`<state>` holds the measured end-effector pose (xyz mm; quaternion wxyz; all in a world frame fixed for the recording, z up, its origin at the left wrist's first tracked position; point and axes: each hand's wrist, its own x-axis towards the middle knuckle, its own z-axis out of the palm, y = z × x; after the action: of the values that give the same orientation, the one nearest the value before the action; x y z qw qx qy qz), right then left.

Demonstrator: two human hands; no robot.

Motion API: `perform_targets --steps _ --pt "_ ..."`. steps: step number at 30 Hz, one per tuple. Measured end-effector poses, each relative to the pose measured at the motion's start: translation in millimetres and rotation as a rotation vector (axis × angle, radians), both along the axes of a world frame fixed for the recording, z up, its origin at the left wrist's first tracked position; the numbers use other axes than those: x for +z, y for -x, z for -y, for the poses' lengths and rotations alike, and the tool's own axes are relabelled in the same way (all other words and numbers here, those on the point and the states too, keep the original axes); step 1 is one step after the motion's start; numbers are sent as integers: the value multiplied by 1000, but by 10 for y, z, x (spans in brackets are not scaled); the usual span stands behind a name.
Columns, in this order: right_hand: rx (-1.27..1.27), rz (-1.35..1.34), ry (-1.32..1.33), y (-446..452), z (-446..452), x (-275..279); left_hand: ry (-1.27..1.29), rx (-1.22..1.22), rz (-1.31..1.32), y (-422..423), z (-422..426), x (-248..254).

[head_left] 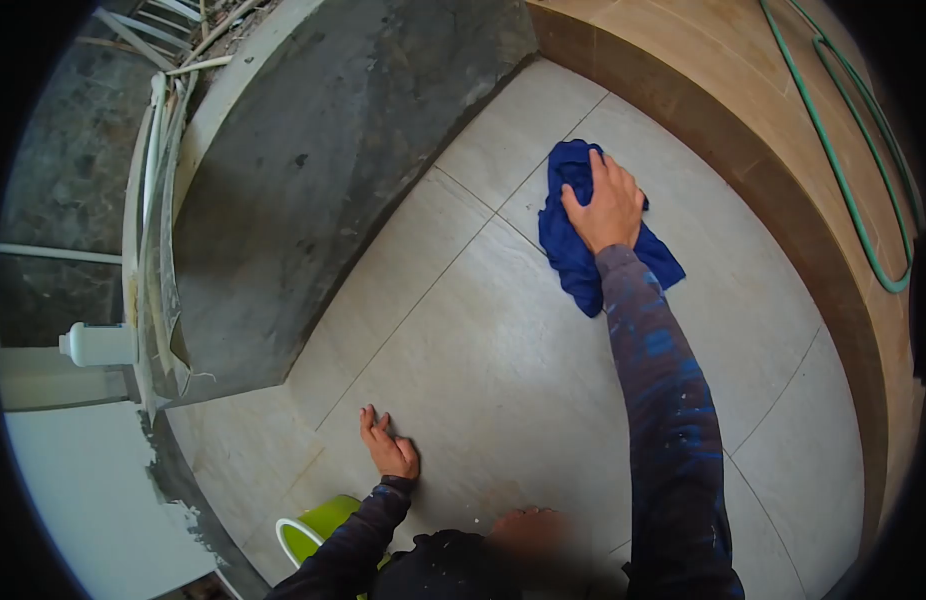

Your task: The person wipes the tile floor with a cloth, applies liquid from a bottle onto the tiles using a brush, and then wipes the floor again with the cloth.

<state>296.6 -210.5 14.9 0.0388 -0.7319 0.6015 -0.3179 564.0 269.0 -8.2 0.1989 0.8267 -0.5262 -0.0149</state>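
A crumpled dark blue cloth (571, 245) lies on the light tiled floor (463, 330), towards the upper right. My right hand (608, 203) presses on the cloth from above, its fingers bent over the fabric. Lower down and to the left, my left hand (390, 446) rests on the tiles with its fingers apart and nothing in it. Just below that hand stands a green bucket (328, 515) with a white rim, partly hidden behind my left forearm.
A grey cement wall (283, 180) runs along the left of the floor. Brown tiled edging (783, 200) curves along the right, with a green hose (843, 180) beyond it. A white bottle (101, 344) and pipes are at the far left.
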Motion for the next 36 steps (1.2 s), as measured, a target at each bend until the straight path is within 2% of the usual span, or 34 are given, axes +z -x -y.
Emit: perform_targets --steps 2,3,5,7,9,10,11,13,16,18,20,22,23,24,26,28,30,32,34,36 --pt "164 17 -48 -965 1 66 111 -29 -19 -64 -86 -173" --pt "257 29 -70 -1386 -173 105 190 -21 -109 -104 -114 -263" --pt "456 53 -124 -2093 -790 154 -81 44 37 -42 -95 -13" --pt "664 74 -185 -2634 -1628 138 11 105 -39 -25 -112 -63" --pt "835 88 -249 -2920 -2517 89 526 230 -391 -74 -112 -114" --pt "896 87 -271 -2969 -2920 36 730 416 -525 -64 -17 -62" --pt "950 87 -294 -2927 -3234 14 781 439 -488 -152 104 -21" --pt "987 125 -391 -2562 -3688 79 535 828 -187 -242 33 171" --pt "1058 492 -599 -1869 -3752 86 190 529 -282 -122 178 285" --pt "933 785 -839 -1321 -3597 193 23 445 -132 98 411 342" --pt "688 872 -1019 -654 -3390 592 29 459 -62 265 573 399" --pt "589 711 -797 -256 -3223 1076 53 271 -101 271 753 409" --pt "607 572 -543 -185 -3123 1380 48 151 -130 242 845 375" --pt "649 544 -314 -237 -3023 1768 46 42 -147 262 1063 431" --pt "758 481 184 -607 -2770 2443 76 -98 -163 191 1616 509" --pt "837 358 561 -1091 -2462 2942 128 -127 -170 -43 2175 499" --pt "849 239 634 -1621 -2170 3208 177 -70 -166 -323 2594 482" --pt "848 199 614 -1877 -2036 3179 231 -18 -180 -610 2870 447" --pt "817 164 776 -1969 -1959 3141 277 10 -182 -785 2995 369" --pt "832 125 748 -2043 -1728 3110 284 30 -157 -845 2937 265"
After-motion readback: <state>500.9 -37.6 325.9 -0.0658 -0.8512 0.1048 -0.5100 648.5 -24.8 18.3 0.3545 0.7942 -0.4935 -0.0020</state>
